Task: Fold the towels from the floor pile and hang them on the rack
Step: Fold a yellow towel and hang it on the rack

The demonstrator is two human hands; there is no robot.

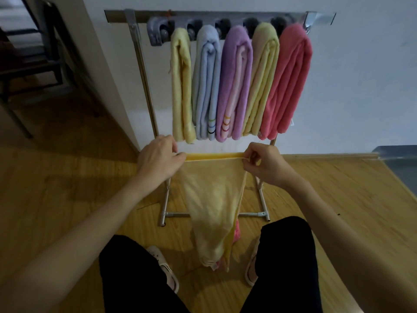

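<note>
A yellow towel (212, 199) hangs stretched between my two hands in front of the metal rack (144, 75). My left hand (158, 157) pinches its top left corner and my right hand (264, 163) pinches the top right corner. The towel's lower end droops to the floor between my legs, over a bit of pink towel (237, 231) lying there. Several folded towels hang from the rack's top bar: pale yellow (180, 86), light blue (206, 86), purple (234, 86), yellow (261, 82) and coral pink (288, 82).
The rack stands against a white wall (361, 75) on a wooden floor (67, 188). Its base bar (178, 214) lies just ahead of my feet in pale slippers (167, 267). A dark chair (33, 64) stands at the far left past a wall corner.
</note>
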